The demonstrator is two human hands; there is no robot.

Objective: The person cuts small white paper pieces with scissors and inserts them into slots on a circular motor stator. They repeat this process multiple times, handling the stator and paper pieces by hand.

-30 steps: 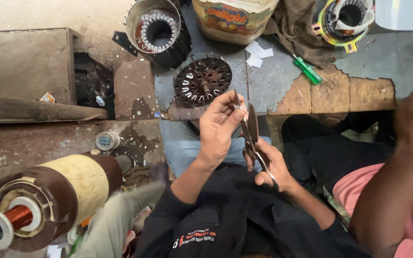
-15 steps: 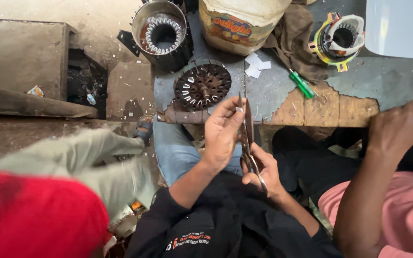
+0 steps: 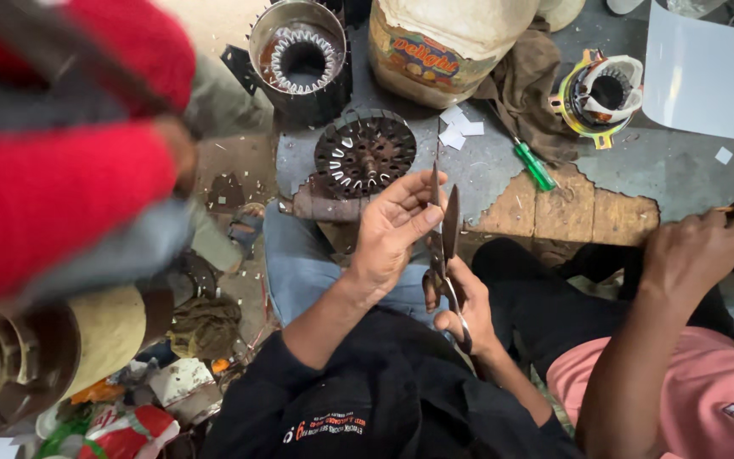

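Farthest from us stood a grey finned metal motor housing (image 3: 302, 59), and nearer a dark round slotted rotor disc (image 3: 364, 153). Our right hand (image 3: 460, 310) gripped the handles of long dark metal scissors (image 3: 445, 246), blades pointing far. Our left hand (image 3: 392, 234) pinched a thin pale strip (image 3: 435, 183) upright, just left of the blades, likely steadied for trimming.

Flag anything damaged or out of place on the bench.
The bench top has its grey surface layer broken away at the front edge, baring wood. Small white scraps lie scattered beside the round slotted core. A green-handled screwdriver lies loose.
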